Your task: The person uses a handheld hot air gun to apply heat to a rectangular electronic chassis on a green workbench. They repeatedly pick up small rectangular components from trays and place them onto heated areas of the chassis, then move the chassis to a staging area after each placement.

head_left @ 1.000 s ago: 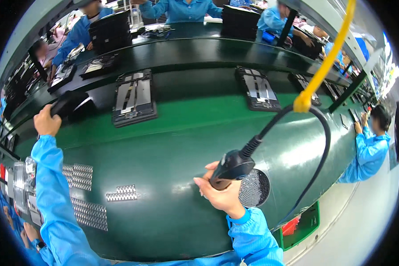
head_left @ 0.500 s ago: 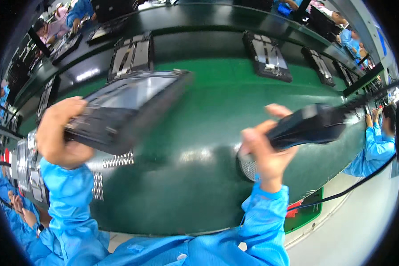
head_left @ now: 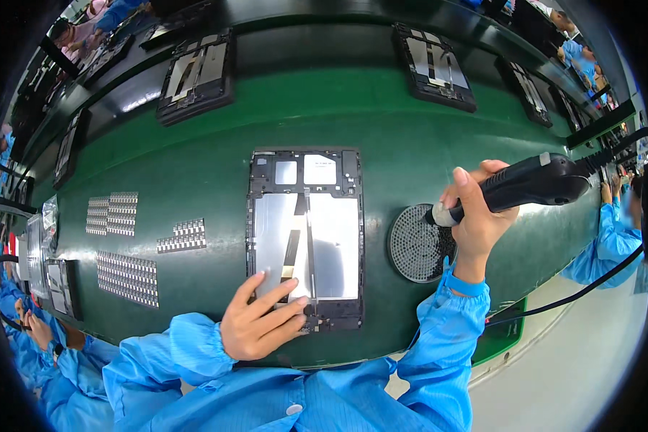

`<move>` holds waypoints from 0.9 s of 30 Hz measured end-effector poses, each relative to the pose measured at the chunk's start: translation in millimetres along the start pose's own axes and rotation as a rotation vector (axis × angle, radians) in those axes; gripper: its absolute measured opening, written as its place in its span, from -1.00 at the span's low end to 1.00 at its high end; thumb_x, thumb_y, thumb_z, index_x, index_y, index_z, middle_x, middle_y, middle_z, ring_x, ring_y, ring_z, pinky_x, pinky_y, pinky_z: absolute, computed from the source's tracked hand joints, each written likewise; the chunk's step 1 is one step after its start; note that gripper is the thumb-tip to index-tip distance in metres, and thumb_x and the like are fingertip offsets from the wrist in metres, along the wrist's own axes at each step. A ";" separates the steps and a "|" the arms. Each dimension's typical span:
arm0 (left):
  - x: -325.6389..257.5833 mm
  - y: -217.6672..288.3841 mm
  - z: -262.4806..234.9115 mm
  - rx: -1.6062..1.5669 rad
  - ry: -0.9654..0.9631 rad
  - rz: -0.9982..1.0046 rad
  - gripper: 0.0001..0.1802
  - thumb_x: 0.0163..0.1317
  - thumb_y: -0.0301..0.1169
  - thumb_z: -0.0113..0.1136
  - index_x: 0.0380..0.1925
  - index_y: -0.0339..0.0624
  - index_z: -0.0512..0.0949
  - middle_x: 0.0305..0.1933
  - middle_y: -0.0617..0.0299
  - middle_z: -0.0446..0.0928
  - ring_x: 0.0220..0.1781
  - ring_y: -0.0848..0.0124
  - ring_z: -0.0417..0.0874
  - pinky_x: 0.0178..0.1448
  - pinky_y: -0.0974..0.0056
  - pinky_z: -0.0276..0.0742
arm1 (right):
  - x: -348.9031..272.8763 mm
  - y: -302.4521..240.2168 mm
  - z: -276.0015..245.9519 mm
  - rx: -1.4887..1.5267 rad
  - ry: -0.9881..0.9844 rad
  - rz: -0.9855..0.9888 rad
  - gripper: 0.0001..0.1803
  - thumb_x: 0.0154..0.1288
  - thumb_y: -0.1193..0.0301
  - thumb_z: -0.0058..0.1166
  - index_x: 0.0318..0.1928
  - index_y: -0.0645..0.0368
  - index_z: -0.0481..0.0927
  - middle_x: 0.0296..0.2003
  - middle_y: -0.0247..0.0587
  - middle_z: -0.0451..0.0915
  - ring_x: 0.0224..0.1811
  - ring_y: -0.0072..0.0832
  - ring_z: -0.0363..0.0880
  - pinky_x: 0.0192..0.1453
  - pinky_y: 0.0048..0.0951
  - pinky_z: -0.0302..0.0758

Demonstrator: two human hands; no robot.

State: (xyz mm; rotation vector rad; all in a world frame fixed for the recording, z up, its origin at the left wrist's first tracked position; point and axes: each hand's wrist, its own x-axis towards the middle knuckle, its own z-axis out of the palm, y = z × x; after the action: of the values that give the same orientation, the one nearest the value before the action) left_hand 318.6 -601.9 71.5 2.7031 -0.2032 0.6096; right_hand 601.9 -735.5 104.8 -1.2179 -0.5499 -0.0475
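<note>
An open tablet frame (head_left: 306,234) with a silver inner plate lies flat on the green bench in front of me. My left hand (head_left: 258,322) rests on its lower left corner with fingers spread, pressing it down. My right hand (head_left: 477,216) grips a black electric screwdriver (head_left: 525,183) held nearly level, its tip pointing left above a round black screw tray (head_left: 417,245). The screwdriver's cable runs off to the right.
Strips of small silver parts (head_left: 126,277) lie in rows on the left of the bench. More tablet frames (head_left: 196,72) sit on the dark conveyor behind. Other workers in blue coats stand at the left edge and far right (head_left: 612,230).
My left hand carried the tablet frame from the conveyor and laid it flat on the bench. My right hand kept the screwdriver and shifted right of the screw tray.
</note>
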 end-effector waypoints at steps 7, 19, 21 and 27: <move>13.2 1.0 16.2 -0.090 0.049 -0.035 -0.66 -0.26 -0.22 0.48 -0.46 -0.08 0.60 -0.17 0.27 0.62 0.06 0.17 0.58 0.25 -0.19 0.23 | 2.7 2.4 -4.7 -0.029 -0.014 0.005 -0.65 0.03 0.70 0.21 -0.19 0.30 0.36 -0.64 -0.22 0.51 -0.69 -0.53 0.47 -0.57 -0.53 0.44; 29.8 7.1 22.0 -0.114 0.044 -0.054 -0.64 -0.26 -0.20 0.49 -0.46 -0.08 0.60 -0.13 0.24 0.62 0.07 0.14 0.57 0.23 -0.16 0.24 | 6.2 3.9 -13.3 -0.028 -0.025 -0.006 -0.68 0.04 0.70 0.22 -0.22 0.30 0.38 -0.65 -0.23 0.51 -0.68 -0.55 0.48 -0.59 -0.56 0.42; 31.9 7.7 21.9 -0.121 0.048 -0.064 -0.63 -0.24 -0.18 0.48 -0.44 -0.10 0.60 -0.09 0.22 0.60 0.10 0.12 0.55 0.24 -0.17 0.23 | 6.8 3.1 -12.7 -0.031 -0.018 0.000 -0.66 0.03 0.70 0.22 -0.20 0.28 0.39 -0.64 -0.26 0.51 -0.68 -0.56 0.48 -0.59 -0.56 0.41; 29.0 4.9 9.4 -0.119 0.094 -0.073 -0.44 -0.20 -0.01 0.44 -0.28 -0.16 0.56 -0.02 0.11 0.56 0.13 0.04 0.53 0.26 -0.16 0.20 | 2.1 -10.9 -11.6 -0.185 0.097 -0.040 -0.57 0.01 0.68 0.21 -0.07 0.24 0.40 -0.57 -0.33 0.49 -0.60 -0.61 0.43 -0.47 -0.54 0.41</move>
State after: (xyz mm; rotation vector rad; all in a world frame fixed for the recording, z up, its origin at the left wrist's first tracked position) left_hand 347.2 -611.8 77.9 2.5486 -0.1117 0.6789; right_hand 604.6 -749.3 112.6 -1.3764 -0.4926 -0.1938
